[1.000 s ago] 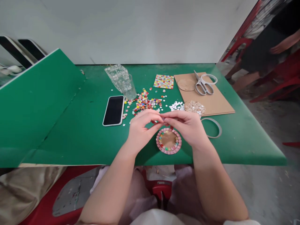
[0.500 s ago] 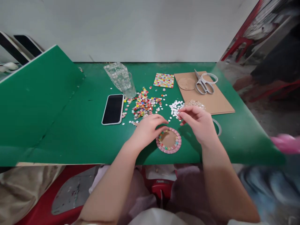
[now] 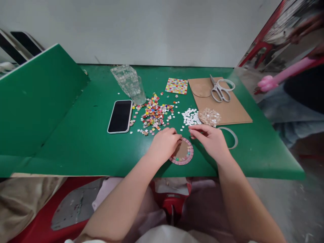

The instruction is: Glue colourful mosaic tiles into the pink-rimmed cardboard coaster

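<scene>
A round cardboard coaster (image 3: 181, 150) lies near the table's front edge, ringed with pink mosaic tiles and an inner row of small coloured ones. My left hand (image 3: 165, 143) is closed at its upper left rim, covering that side; the thumb tip is hidden. Right of the coaster, my right hand (image 3: 211, 138) pinches thumb and index finger together just above the table. Whatever is between those fingertips is too small to make out. Beyond it are loose white tiles (image 3: 191, 117) and a disc heaped with pale tiles (image 3: 209, 116). Mixed coloured tiles (image 3: 154, 113) spread to the left.
A phone (image 3: 119, 116) lies left of the coloured tiles, near a tipped clear plastic container (image 3: 130, 84). Behind are a square mosaic coaster (image 3: 176, 86) and scissors (image 3: 220, 89) on cardboard (image 3: 230, 109). A roll of tape (image 3: 231, 136) sits right. Another person (image 3: 303, 101) stands beyond the table.
My left fingers have closed down onto the coaster's rim. My right hand has drawn back from the white tiles toward the coaster. The person at right has moved, with a pink balloon-like object.
</scene>
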`<state>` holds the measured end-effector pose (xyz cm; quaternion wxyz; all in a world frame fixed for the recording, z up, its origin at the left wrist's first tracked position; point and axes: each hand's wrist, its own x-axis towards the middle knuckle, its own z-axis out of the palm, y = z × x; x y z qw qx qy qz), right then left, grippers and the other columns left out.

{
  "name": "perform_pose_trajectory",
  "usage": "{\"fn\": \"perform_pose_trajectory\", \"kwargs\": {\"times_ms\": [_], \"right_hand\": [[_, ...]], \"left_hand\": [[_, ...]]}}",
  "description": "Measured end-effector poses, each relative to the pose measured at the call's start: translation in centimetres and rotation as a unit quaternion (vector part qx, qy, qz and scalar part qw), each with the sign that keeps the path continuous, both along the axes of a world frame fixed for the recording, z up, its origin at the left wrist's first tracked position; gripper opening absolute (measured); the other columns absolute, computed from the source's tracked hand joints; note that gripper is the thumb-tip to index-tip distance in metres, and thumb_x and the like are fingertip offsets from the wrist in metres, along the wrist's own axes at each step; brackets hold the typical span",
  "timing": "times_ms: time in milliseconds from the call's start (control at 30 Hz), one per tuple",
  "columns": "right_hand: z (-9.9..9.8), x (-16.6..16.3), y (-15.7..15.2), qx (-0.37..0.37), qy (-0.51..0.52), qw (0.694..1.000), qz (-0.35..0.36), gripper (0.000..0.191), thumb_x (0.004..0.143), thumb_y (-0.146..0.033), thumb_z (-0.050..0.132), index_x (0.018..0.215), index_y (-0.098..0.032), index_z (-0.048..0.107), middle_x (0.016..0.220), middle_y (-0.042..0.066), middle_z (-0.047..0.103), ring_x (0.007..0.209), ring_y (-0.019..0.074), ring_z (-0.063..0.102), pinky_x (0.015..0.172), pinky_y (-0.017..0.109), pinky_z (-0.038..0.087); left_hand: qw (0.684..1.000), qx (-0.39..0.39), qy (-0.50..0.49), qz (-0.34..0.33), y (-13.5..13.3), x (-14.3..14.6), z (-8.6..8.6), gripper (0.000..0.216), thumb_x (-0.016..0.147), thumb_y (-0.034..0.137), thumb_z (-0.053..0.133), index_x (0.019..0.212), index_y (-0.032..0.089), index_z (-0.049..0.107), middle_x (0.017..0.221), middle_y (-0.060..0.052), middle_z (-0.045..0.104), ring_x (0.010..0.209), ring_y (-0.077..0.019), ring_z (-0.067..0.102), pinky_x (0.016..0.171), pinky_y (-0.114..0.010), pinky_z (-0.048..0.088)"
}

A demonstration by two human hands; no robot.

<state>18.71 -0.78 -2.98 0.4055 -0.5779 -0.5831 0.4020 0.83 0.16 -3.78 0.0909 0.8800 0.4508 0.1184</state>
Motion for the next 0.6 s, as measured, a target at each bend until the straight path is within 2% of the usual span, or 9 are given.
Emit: {"fn": "perform_pose_trajectory", "kwargs": {"times_ms": [233,433,600], "right_hand": [[-0.9,-0.5,-0.1,0.072,-0.113,0.989,0.068,0.017,0.082,-0.03,0.056,0.092,-0.022,0.068,0.091,0.003,0.07,0.082,0.0164,0.064,0.076,0.032,0.051],[-1.3,-1.0,-0.2,0.122,-0.171,0.973,0.093,0.015,0.084,-0.024,0.055,0.093,-0.022,0.067,0.09,0.002,0.069,0.084,0.0156,0.063,0.077,0.029,0.05],[-1.3,-1.7,-0.3,0.148,-0.192,0.964,0.11,0.015,0.083,-0.022,0.056,0.094,-0.021,0.066,0.087,0.003,0.069,0.08,0.0156,0.064,0.072,0.028,0.051]], "left_hand": [[0.997,-0.018,0.028,0.064,-0.4,-0.3,0.4,0.019,0.085,0.025,0.053,0.087,0.016,0.07,0.08,-0.008,0.062,0.08,-0.0221,0.057,0.066,-0.032,0.045],[0.986,-0.06,0.063,0.139,-1.1,-0.2,1.2,0.026,0.089,0.028,0.045,0.085,0.015,0.067,0.081,-0.008,0.06,0.081,-0.0202,0.058,0.07,-0.031,0.045],[0.985,-0.085,0.016,0.147,-0.9,-1.6,1.5,0.024,0.088,0.03,0.047,0.088,0.017,0.067,0.083,-0.007,0.063,0.079,-0.0194,0.06,0.064,-0.029,0.044]]}}
